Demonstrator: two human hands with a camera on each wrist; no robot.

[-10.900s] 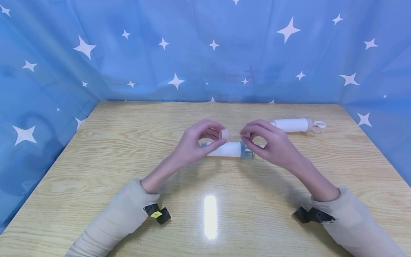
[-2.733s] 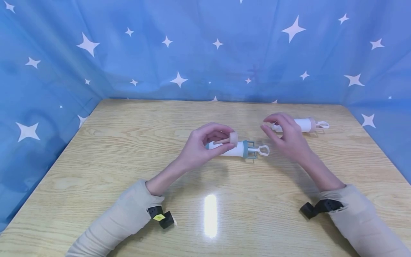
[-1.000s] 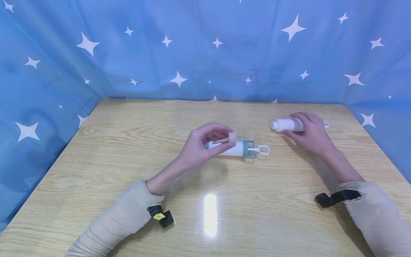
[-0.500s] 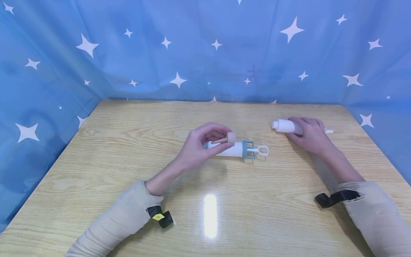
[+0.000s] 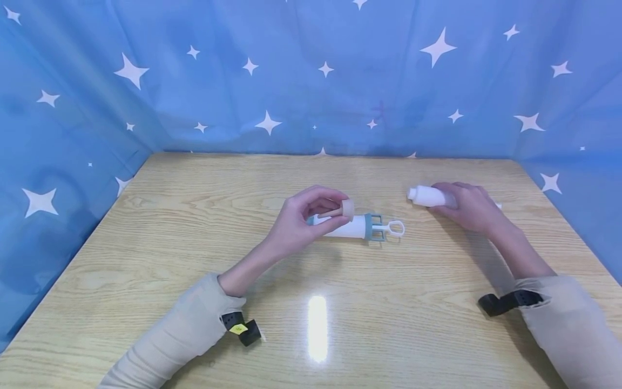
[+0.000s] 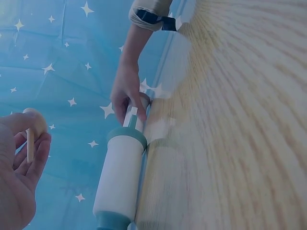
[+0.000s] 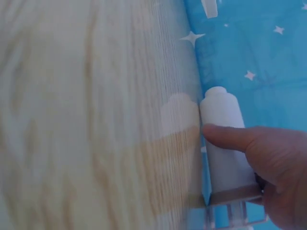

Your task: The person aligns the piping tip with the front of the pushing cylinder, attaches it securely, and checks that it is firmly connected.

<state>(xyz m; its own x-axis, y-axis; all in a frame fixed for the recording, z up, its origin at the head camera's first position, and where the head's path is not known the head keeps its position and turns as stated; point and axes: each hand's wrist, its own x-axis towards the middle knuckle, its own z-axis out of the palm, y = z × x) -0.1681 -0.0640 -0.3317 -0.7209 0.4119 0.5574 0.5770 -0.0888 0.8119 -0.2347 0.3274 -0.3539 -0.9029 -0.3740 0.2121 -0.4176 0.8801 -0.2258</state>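
Note:
My left hand pinches a small beige cap with a thin stem between thumb and fingers. In the left wrist view the cap's stem points down. Behind and below that hand, a white syringe-like tube with teal ends lies on the table, its loop handle toward the right. Farther right, my right hand grips a second white syringe-like tube. Its narrow nozzle faces left. The right wrist view shows the thumb across this white barrel and a beige collar at its lower end; the palm covers part of it.
The wooden table reaches back to a blue curtain with white stars, which also closes off both sides. A bright light reflection lies near the front middle. Black wrist cameras sit on both sleeves.
Earlier both hands were at the beige cap. The right hand then moved right and took hold of the second tube, which has since turned and shifted slightly toward me. The left hand keeps its place.

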